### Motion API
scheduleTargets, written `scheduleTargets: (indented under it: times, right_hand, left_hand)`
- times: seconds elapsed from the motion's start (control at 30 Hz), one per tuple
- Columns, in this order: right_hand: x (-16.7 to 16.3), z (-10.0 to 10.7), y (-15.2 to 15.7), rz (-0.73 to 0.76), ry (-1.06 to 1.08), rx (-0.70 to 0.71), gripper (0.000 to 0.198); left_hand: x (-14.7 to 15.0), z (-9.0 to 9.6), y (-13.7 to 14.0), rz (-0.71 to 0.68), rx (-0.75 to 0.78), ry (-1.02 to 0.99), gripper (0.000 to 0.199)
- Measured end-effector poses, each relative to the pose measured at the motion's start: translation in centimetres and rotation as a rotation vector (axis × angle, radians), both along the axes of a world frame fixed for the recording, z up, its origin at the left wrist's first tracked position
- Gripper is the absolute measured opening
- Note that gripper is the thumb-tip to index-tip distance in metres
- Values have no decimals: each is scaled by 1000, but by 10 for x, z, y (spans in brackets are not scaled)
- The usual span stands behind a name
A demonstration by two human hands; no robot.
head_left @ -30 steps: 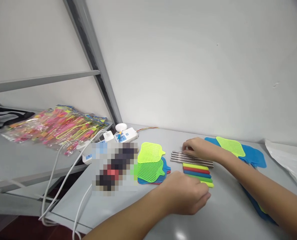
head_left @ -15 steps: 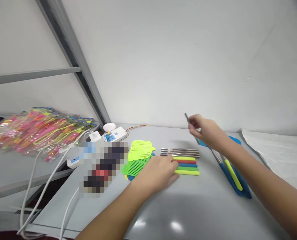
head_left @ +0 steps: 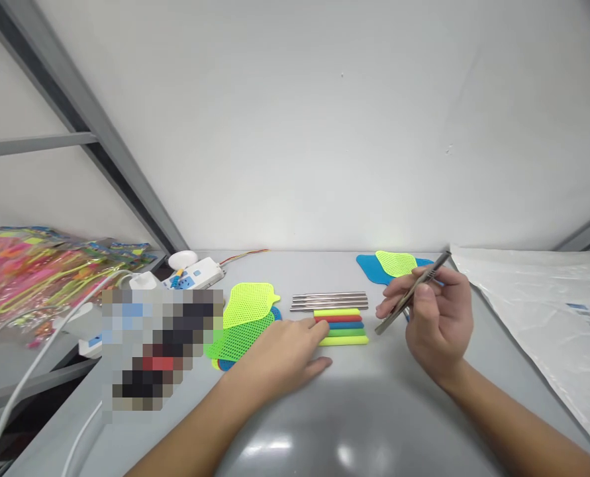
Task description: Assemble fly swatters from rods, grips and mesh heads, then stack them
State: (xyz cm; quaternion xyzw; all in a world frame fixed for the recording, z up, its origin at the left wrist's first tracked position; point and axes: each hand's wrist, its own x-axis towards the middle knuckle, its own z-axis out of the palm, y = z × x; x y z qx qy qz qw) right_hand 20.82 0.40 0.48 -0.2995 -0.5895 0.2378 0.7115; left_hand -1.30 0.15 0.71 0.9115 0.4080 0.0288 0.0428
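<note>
My right hand (head_left: 443, 324) pinches a thin metal rod (head_left: 400, 307) between thumb and fingers, tilted above the table with its palm side turned toward me. My left hand (head_left: 289, 348) lies with its fingertips at the left ends of a row of coloured plastic handles (head_left: 347, 325) in yellow, red, blue and green; its thumb is spread away. Behind the handles lie several metal rods (head_left: 329, 301) side by side. Left of my left hand is a stack of perforated fly swatter heads (head_left: 247, 305). A yellow swatter head (head_left: 396, 263) on a blue one (head_left: 371, 268) shows beyond my right hand.
White power strips (head_left: 200, 271) with cables stand at the left back, beside a pixelated patch (head_left: 160, 358). Bagged colourful items (head_left: 51, 285) fill a shelf at far left. White plastic sheeting (head_left: 533, 298) covers the right side. A wall closes off the back.
The view has swung right. My right hand has turned its palm side toward me and come nearer, still with the rod. My left hand stays at the handles.
</note>
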Motion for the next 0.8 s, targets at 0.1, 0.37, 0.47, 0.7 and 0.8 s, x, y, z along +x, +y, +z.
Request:
scheduleTargets:
  times: [0.1,0.37,0.47,0.7,0.8]
  right_hand:
    - [-1,-3,-3,22,-6,56,23]
    - [-4,-8,0,44,-43,45,18]
    - [-5,-9,1,45,-11,11,15]
    - [-14,-12,-2,55,22,-128,10]
    - [-16,-15,-3,76,4,-129,10]
  left_hand:
    - [1,1,0,-47,-35,5,19]
    - [4,4,-3,-65,-80,-31,23]
    - [3,4,-3,-86,-106,-69,13]
    - [4,11,-9,-143,-197,-283,25]
    - [4,9,-9,-87,-171,-190,29]
